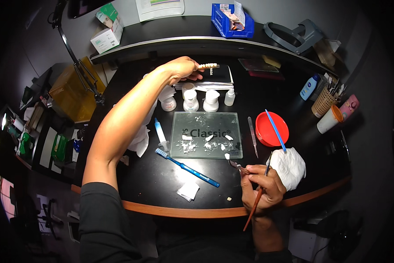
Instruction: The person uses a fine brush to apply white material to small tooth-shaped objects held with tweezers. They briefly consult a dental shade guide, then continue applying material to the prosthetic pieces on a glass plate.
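Note:
My left hand [183, 70] reaches far across the bench, closed on a strip with a row of small tooth-coloured tabs [208, 66], just over a black book [221, 75]. Near the front edge my right hand [265, 190] grips a slim brush with a red-brown handle [253, 215]. Between the same hand's thumb and fingers is a metal holder [237, 166], with a small white tooth-like piece [226, 156] at its tip. That piece hangs by the near right corner of a glass slab [205, 120], which bears white powdery mounds.
Several white jars [190, 103] and a small dropper bottle [229, 97] stand behind the slab. Left are a syringe [160, 131] and a blue toothbrush [188, 168]. Right are tweezers [252, 136], a red bowl [267, 131] with a blue stick [275, 130] across it, and crumpled white tissue [289, 168].

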Motion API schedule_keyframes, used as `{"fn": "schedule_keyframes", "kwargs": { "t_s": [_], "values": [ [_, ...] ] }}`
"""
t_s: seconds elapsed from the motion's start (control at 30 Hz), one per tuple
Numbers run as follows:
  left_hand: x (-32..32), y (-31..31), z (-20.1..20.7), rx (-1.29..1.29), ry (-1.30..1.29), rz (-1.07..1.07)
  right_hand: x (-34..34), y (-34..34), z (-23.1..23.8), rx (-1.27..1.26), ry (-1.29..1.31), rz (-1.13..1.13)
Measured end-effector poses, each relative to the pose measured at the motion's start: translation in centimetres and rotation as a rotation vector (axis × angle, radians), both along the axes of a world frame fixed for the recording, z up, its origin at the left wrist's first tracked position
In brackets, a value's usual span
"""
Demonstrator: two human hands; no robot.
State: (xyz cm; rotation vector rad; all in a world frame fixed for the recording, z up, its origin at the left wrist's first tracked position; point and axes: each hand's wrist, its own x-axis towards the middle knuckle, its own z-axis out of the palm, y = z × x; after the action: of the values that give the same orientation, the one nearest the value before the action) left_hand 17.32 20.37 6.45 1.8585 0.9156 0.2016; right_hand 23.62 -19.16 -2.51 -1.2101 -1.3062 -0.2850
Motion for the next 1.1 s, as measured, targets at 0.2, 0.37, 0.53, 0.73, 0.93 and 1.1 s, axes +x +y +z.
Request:
{"fn": "schedule_keyframes", "kwargs": {
  "t_s": [0.2,0.37,0.53,0.73,0.93,1.1],
  "values": [
    [3.6,-0.7,-0.5,0.161,0.191,-0.111,-0.3,-0.2,0.5,0.018,0.02,0.03],
    [4.6,-1.2,-1.0,-0.033,0.179,-0.064,0.0,-0.2,0.6,0.054,0.005,0.026],
    [3.5,-2.3,0.1,0.051,0.197,-0.117,0.3,-0.1,0.5,0.069,-0.001,0.034],
    [2.3,-2.6,0.5,0.32,0.038,-0.031,0.0,0.0,0.5,0.08,-0.009,0.04],
    [3.7,1.6,-2.8,0.914,0.177,-0.105,0.1,-0.3,0.7,0.062,0.001,0.031],
    [5.1,1.5,-3.9,0.998,0.167,0.158,0.1,-0.5,0.8,0.053,-0.001,0.037]
  ]
}}
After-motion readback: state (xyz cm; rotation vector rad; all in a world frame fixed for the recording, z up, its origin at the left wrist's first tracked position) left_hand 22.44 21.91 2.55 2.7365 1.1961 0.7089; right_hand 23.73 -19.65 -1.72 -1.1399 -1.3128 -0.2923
